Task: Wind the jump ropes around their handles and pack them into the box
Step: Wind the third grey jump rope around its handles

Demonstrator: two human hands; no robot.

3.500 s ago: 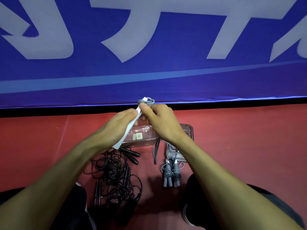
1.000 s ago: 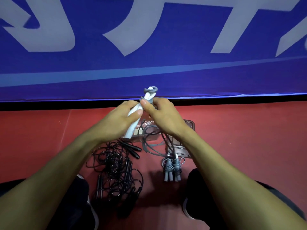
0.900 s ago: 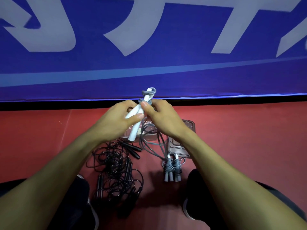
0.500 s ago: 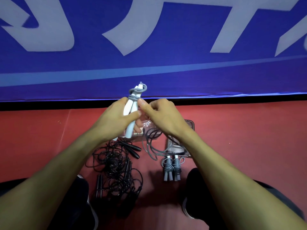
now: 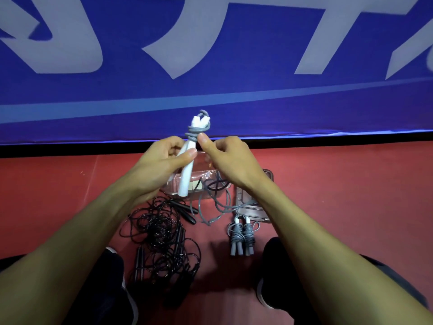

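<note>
Head cam: left hand [image 5: 161, 165] is gripping the white handles [image 5: 187, 165] upright above the clear box [image 5: 201, 184] on the red floor [image 5: 351, 195]. Right hand [image 5: 230, 160] is pinching the grey rope [image 5: 196, 134] coiled near their top, slack dangling down over the box.

Two bare forearms, sleeveless as far as the frame edges. Left hand [image 5: 161, 165] and right hand [image 5: 230, 160] without rings, watch or gloves; short, plain nails. Dark trousers [image 5: 386, 273] over both knees. Dark shoes [image 5: 117, 273] with a pale sole edge.
</note>
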